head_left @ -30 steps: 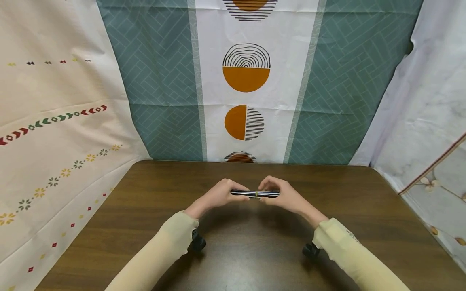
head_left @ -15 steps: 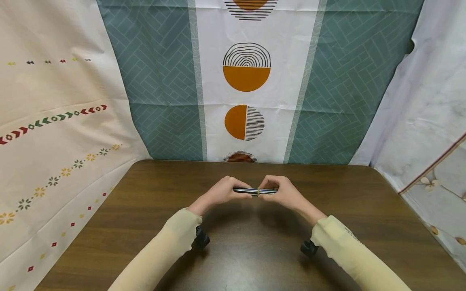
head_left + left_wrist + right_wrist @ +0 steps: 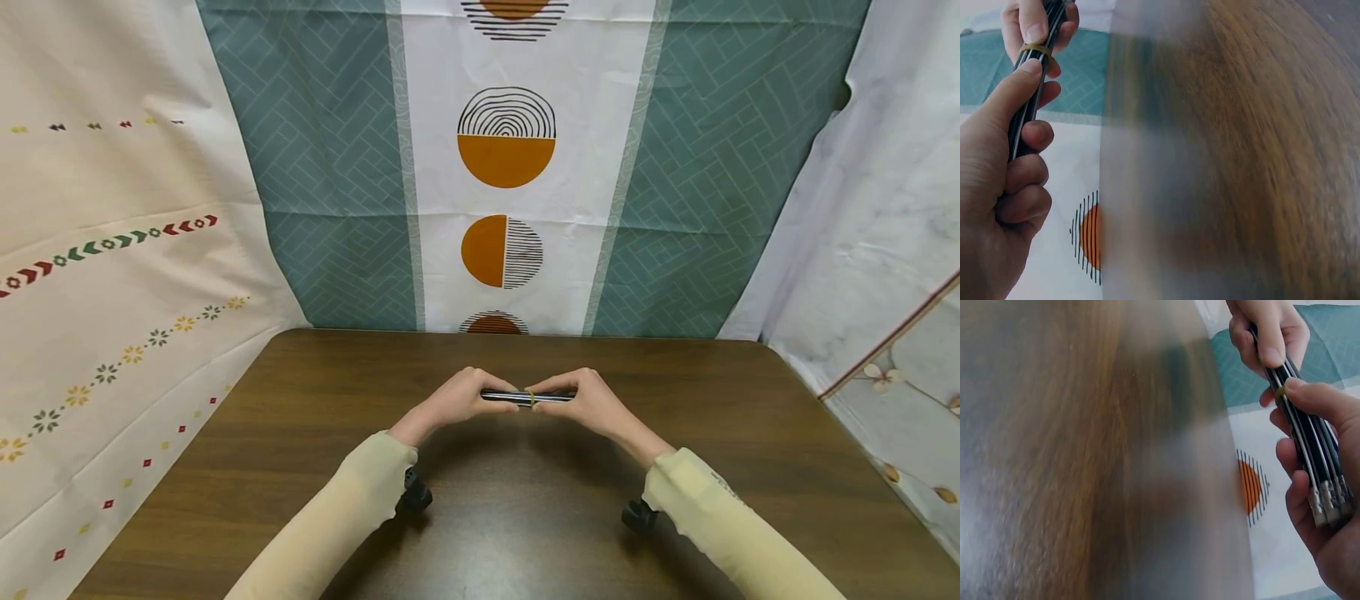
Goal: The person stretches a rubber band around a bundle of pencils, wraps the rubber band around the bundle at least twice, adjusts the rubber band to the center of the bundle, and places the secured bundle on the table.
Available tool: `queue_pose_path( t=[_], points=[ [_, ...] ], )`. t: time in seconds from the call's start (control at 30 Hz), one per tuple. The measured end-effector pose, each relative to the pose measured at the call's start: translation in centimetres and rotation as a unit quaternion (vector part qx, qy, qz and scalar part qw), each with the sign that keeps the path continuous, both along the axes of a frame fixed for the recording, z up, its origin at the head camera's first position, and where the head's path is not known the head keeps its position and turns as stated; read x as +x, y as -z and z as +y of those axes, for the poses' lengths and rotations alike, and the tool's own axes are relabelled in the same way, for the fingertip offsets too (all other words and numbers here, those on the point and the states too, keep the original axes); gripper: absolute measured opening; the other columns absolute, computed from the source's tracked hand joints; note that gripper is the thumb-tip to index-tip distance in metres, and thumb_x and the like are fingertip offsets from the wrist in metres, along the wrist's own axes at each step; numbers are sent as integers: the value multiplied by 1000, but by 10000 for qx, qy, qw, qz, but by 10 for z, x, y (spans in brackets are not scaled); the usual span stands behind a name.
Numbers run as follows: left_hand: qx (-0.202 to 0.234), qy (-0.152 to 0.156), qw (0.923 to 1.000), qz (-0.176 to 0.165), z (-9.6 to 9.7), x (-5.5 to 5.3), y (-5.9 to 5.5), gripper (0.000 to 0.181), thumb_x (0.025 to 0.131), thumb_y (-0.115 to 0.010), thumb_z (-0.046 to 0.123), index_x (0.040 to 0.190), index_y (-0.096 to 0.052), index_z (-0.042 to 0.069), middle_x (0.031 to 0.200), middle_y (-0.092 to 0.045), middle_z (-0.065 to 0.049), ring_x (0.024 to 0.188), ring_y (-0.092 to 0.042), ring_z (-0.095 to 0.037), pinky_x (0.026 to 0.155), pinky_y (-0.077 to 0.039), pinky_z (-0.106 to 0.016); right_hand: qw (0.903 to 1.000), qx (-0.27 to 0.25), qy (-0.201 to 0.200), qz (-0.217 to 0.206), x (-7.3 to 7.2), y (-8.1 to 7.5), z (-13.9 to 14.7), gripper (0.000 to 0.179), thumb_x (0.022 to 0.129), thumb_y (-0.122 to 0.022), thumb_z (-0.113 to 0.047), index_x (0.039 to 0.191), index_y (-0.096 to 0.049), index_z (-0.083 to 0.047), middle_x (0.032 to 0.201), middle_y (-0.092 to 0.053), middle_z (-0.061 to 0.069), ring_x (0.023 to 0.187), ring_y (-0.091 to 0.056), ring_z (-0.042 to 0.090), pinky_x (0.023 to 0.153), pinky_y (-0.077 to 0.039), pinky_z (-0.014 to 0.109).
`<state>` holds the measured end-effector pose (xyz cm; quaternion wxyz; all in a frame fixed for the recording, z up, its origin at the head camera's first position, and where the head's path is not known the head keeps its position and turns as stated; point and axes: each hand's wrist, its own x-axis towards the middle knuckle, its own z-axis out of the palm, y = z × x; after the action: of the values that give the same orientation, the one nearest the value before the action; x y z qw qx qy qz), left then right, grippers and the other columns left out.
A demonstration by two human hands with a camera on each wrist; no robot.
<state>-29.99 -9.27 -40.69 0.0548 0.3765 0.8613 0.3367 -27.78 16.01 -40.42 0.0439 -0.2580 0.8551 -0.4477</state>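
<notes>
Both hands hold a bundle of slim black sticks [image 3: 498,396] with silvery lines along them, level over the table. A yellowish rubber band [image 3: 1036,49] circles the bundle near its middle. My left hand [image 3: 452,400] grips the left half, its thumb lying along the sticks close to the band. On the other half, my right hand [image 3: 596,407] pinches the bundle with its thumb and fingertips at the band. In the right wrist view, the sticks' near ends [image 3: 1329,503] show silver markings and pale tips beside the right palm.
The brown wooden table [image 3: 495,533] spreads beneath the hands. A green and white patterned cloth [image 3: 337,167] hangs behind its far edge. Pale cloths hang at the left [image 3: 135,250] and right [image 3: 847,250]. A small dark wrist camera [image 3: 639,517] sits under the right sleeve.
The hands have drawn slightly closer together along the bundle. The right index finger, earlier arched above the sticks, now reaches down to the band. The bundle stays at nearly the same place.
</notes>
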Motion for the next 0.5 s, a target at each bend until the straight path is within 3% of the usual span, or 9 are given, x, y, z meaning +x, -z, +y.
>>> queue_pose_path(
  t=[0.17, 0.37, 0.5],
  points=[
    [-78, 141, 9999, 39, -7, -1, 0, 29, 91, -71, 31, 119, -73, 22, 109, -75, 5, 84, -65, -2, 76, -51, -22, 9996, -83, -73, -275, -2, 5, 14, 33, 85, -78, -32, 116, -75, -22, 101, -77, 1, 76, -63, 11, 67, -51, 26],
    [104, 177, 9994, -271, -21, -4, -2, 33, 93, -69, 27, 126, -69, 21, 97, -72, 0, 57, -51, -7, 58, -46, -22, 9989, -311, 210, -293, -4, 9, 32, 29, 86, -78, -28, 113, -75, -21, 90, -72, 5, 60, -48, 9, 53, -44, 25],
    [217, 153, 9991, -316, -27, -6, -4, 33, 93, -69, 28, 126, -69, 22, 94, -70, -2, 56, -54, -9, 57, -46, -24, 9989, -341, 230, -229, -3, 9, 40, 32, 85, -78, -28, 115, -74, -17, 98, -74, 8, 64, -57, 18, 57, -49, 28]
  ],
)
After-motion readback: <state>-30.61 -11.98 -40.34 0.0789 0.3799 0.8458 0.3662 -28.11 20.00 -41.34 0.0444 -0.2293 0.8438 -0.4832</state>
